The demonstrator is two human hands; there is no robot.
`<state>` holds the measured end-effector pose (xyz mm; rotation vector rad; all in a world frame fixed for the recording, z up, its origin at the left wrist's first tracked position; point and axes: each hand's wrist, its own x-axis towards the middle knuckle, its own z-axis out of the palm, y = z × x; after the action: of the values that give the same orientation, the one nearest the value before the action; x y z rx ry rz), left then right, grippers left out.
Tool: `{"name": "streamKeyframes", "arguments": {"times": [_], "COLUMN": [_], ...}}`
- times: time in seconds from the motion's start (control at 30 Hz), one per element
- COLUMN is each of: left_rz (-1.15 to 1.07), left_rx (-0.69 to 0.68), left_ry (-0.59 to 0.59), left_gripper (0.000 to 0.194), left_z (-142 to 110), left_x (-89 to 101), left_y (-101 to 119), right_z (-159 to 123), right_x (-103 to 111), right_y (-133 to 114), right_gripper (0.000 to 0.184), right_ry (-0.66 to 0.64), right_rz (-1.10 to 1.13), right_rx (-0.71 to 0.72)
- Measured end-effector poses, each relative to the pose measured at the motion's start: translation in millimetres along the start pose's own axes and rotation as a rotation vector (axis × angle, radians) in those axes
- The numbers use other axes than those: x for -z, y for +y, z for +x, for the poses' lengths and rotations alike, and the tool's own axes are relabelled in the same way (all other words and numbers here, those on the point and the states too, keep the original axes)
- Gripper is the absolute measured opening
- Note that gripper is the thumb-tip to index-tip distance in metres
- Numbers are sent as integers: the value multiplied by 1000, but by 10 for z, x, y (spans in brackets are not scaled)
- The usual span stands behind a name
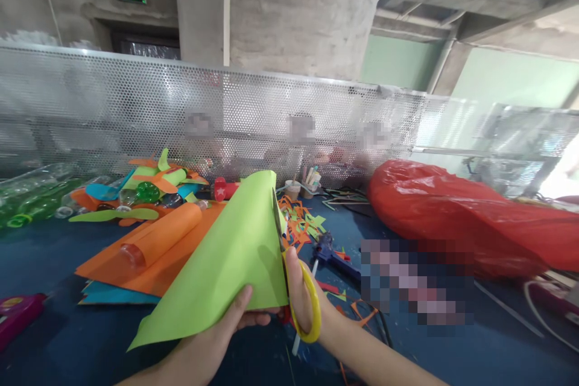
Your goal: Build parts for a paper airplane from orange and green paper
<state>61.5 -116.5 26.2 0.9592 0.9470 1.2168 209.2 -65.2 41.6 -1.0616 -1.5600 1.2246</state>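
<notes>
A large sheet of lime-green paper (pixel 226 253) is held up in front of me, curved and tilted. My left hand (pixel 239 313) pinches its lower edge, thumb on the near face and fingers behind. At the sheet's right edge, my right hand (pixel 301 292) grips a pair of scissors with yellow handles (pixel 313 307). The dark blades point upward along the paper's right side, partly hidden by it. Behind the scissors lie orange and green paper scraps (pixel 298 220). A blue glue gun (pixel 337 259) rests on the table just right of the scissors.
Left are orange sheets (pixel 106 262) over blue ones, a rolled orange paper (pixel 167 232), paper propellers (pixel 113 215) and plastic bottles (pixel 40 193). A magenta tool (pixel 20 316) sits at the left edge. A red plastic bag (pixel 452 211) bulges at right, before a perforated metal screen (pixel 271 108).
</notes>
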Motion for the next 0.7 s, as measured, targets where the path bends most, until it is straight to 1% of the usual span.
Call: {"name": "streamKeyframes", "arguments": {"times": [0.1,0.23,0.37,0.47,0.53,0.63,0.7], "left_rz": [2,15,7,4,-6,-26,-27], "left_rx": [12,5,-12,-21,-8,29,48], "left_ry": [-1,-26,-40,-44,-31,9,7], "left_gripper": [43,45,46,44,44,45,44], "left_z": [12,-17,-44,-30,-2,43,52], "left_x": [-4,-25,-46,-30,-1,39,43], "left_y": [-6,24,59,46,12,-42,-51], "right_z": [-33,-67,-50,-13,11,42,57], "right_x": [-35,-56,-26,11,40,83,108], "right_y": [-57,-99,-68,-28,1,44,59], "right_gripper": [73,68,66,68,69,67,68], "right_ry": [13,25,37,45,32,7,-5], "right_rz": [23,13,-34,-74,-100,-107,-104], "right_rx": [7,-30,-10,-31,-8,83,81]}}
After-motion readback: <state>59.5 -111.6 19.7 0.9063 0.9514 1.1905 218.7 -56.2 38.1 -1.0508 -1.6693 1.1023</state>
